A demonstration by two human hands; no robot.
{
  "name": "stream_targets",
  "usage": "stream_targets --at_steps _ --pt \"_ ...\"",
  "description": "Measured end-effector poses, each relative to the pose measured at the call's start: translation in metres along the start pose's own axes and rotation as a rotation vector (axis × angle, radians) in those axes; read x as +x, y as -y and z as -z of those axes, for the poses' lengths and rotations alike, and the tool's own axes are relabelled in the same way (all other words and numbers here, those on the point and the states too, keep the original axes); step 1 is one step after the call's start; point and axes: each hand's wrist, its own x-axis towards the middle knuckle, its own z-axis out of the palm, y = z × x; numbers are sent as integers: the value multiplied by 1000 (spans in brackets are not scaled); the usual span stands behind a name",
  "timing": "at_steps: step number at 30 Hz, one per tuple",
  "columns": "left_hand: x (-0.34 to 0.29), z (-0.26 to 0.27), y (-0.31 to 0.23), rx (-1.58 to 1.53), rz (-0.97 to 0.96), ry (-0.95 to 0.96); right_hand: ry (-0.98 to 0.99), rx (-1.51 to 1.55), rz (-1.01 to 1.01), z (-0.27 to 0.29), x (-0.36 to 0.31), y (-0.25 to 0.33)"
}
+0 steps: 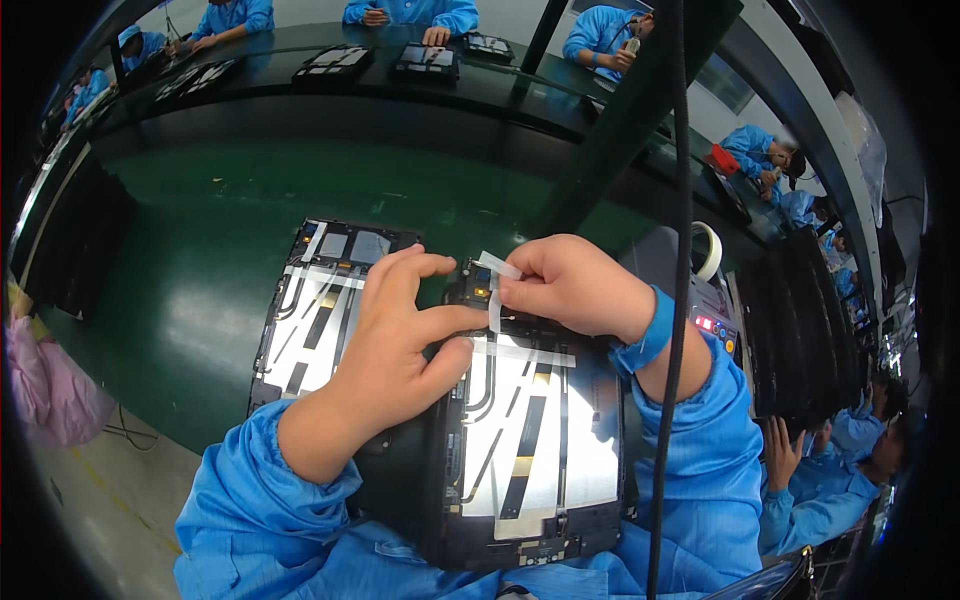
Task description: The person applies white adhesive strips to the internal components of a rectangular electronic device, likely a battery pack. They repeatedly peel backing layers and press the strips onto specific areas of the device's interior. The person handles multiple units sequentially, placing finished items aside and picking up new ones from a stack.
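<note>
Directly before me lies a black-framed electronic panel (590,450) with a silver back plate, dark flat cables and pale tape across its upper part. My right hand (570,285) pinches a short strip of whitish tape (495,308) between thumb and fingers at the panel's upper left corner. My left hand (400,340) has its fingers apart; its index fingertip touches the panel beside the strip, and its thumb hovers over the left edge. Partly behind my left hand, a second similar panel (300,340) rests on the green table.
A tape roll (708,250) stands by a grey device (712,310) with a lit red display at the right. A black cable (683,150) hangs down in front of my right arm. Dark stacks (800,330) stand farther right. Across the table (200,270), people in blue handle similar panels (428,60).
</note>
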Motion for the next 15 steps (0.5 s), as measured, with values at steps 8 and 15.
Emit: stream_targets --at_steps 8,15 --pt "-1 -1 -1 -30 14 4 -51 -198 -47 -3 6 8" --pt "-1 0 -2 5 21 18 -65 -294 -282 5 4 32"
